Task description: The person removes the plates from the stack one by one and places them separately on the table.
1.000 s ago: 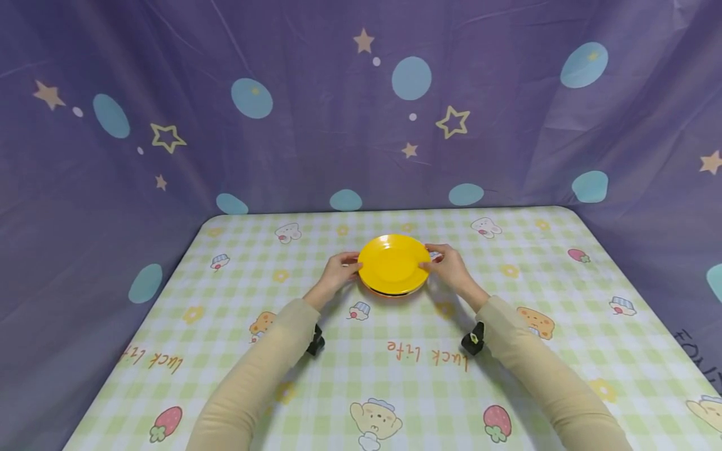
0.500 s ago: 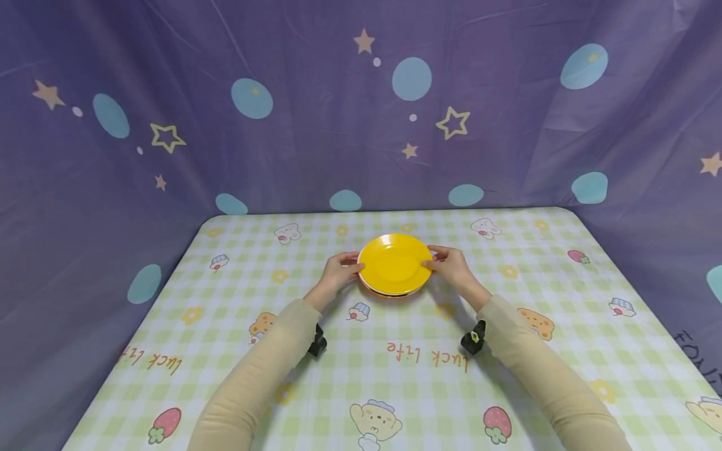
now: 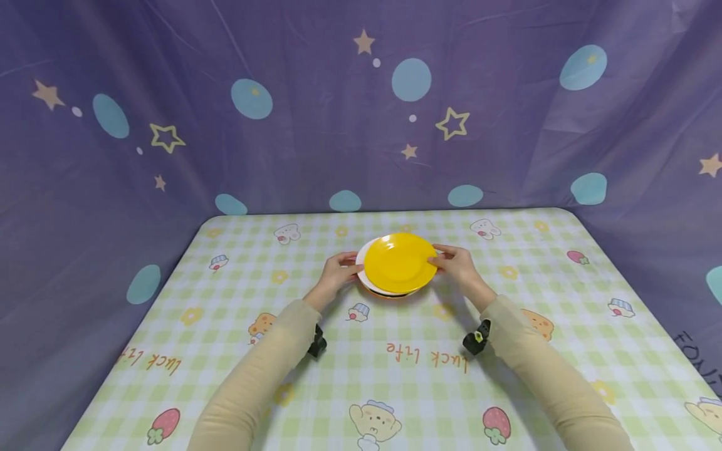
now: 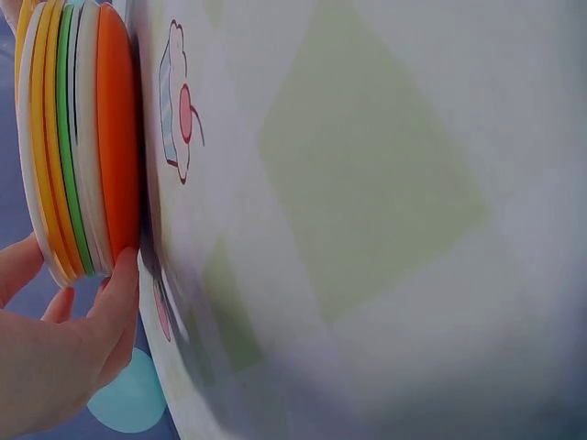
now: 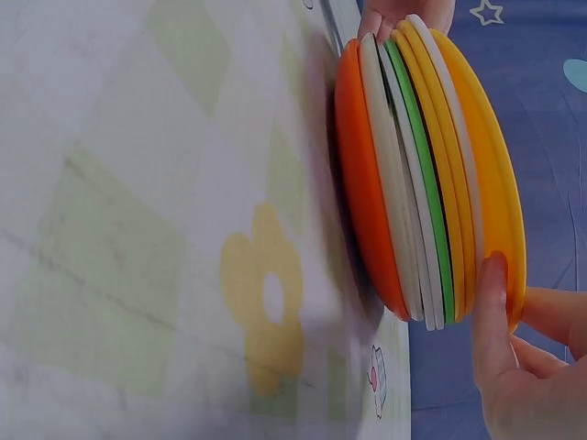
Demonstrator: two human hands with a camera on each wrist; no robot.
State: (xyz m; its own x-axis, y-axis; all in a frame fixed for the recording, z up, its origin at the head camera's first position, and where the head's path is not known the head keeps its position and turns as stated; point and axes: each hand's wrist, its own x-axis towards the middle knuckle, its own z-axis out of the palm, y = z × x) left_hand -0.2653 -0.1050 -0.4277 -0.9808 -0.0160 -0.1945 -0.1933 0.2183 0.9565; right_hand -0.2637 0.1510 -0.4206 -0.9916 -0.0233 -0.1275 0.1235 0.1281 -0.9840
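Table [image 3: 417,388]: one | left hand [image 3: 336,274] grips one plate stack [image 4: 78,142] | right hand [image 3: 459,269] pinches one yellow plate [image 3: 399,263]

A starry purple curtain [image 3: 321,150] hangs behind a checkered tablecloth [image 3: 429,401].

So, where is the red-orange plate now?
In the left wrist view, the red-orange plate is at the upper left, lowest in the stack, between a cream plate and the tablecloth.

sleeves [image 3: 239,382]: long, beige | cuffs [image 3: 297,315]: paler | hands [image 3: 336,273]: bare | wrist cameras [image 3: 318,343]: black, yellow marking [image 3: 479,336] on right
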